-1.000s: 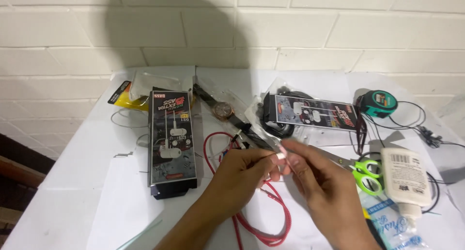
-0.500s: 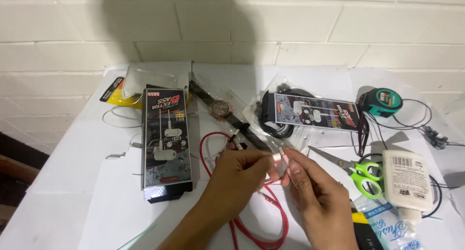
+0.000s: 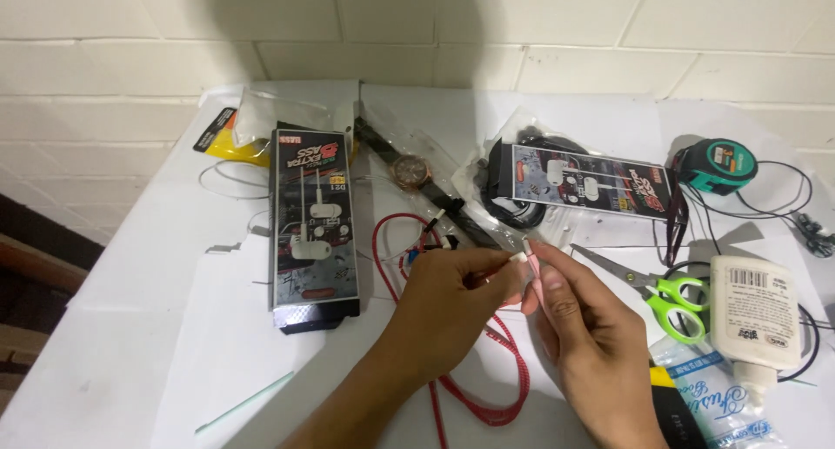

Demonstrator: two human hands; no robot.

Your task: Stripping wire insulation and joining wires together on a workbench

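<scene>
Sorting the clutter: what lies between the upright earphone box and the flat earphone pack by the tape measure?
Head view: a wristwatch in clear wrap lies between earphone box and earphone pack.

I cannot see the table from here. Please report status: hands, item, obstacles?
Left hand and right hand pinch small white connector together. Red braided cable loops beneath. Green scissors and white glue bottle close on the right.
</scene>
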